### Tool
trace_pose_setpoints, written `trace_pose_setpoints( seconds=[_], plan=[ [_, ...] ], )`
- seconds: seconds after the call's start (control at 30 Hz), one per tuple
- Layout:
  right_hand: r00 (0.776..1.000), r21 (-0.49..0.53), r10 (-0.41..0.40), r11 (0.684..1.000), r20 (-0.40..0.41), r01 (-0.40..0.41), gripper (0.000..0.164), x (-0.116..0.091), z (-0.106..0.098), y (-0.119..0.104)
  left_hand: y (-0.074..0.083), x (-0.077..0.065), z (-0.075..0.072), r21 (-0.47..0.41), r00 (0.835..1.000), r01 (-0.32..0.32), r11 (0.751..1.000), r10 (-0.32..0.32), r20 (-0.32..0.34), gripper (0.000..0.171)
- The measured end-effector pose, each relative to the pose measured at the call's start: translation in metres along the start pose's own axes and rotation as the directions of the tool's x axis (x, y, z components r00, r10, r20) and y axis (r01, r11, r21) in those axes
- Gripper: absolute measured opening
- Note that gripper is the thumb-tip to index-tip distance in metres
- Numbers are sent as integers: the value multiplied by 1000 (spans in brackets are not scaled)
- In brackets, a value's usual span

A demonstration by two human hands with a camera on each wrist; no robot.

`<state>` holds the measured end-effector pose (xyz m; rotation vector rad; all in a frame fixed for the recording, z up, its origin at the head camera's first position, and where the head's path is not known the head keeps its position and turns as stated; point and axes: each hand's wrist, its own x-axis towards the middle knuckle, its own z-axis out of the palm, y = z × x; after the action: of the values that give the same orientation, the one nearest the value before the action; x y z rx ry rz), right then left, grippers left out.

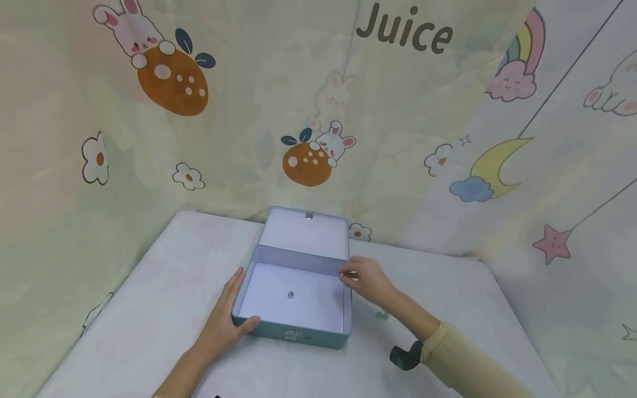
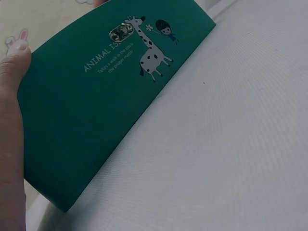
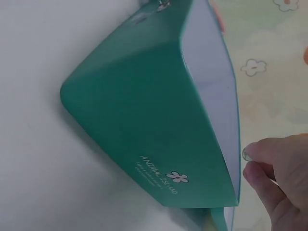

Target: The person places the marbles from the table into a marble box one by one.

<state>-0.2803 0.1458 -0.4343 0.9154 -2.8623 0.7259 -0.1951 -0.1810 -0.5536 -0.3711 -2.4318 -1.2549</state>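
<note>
A green tin box (image 1: 301, 331) with a white inside stands with its hinged lid (image 1: 303, 232) raised at the back. One small glassy marble (image 1: 291, 295) lies on its floor. My left hand (image 1: 226, 318) holds the box's front left corner, fingers along the left wall and thumb over the front rim. In the left wrist view, the thumb (image 2: 17, 60) overlaps the printed green front. My right hand (image 1: 368, 281) is at the right rim near the back. Thumb and forefinger pinch a small clear marble (image 3: 246, 154), mostly hidden by the fingertips.
Right of the box, a few small green glassy pieces (image 1: 382, 315) lie on the white-covered table (image 1: 199, 254), partly behind the right forearm. A dark wrist device (image 1: 405, 356) sits by the right sleeve. A printed cloth (image 1: 239, 110) hangs behind the table.
</note>
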Motion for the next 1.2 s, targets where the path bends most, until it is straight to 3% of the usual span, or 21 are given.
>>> trace_pose_setpoints(
  seconds=[0.17, 0.3, 0.47, 0.9, 1.2],
  plan=[
    [987, -19, -99, 995, 125, 103, 13, 20, 5, 0, -1, -2, -1, 4, 1000, -5, 1000, 5, -7, 100],
    [952, 8, -178, 983, 247, 182, 13, 36, 10, 3, -4, -2, -2, -21, 998, -64, 998, 64, -21, 92],
    [907, 37, -208, 977, 367, 209, 14, 55, 22, 0, -10, -1, -3, -31, 986, -160, 987, 158, -59, 79],
    [848, -21, -203, 969, 490, 245, 13, 87, 53, -16, -7, 0, -5, -5, 981, -184, 983, 183, -57, 79],
    [836, -71, -187, 963, 516, 260, 13, 98, 71, -24, -2, -4, -7, 18, 981, -182, 983, 183, -63, 81]
  ],
)
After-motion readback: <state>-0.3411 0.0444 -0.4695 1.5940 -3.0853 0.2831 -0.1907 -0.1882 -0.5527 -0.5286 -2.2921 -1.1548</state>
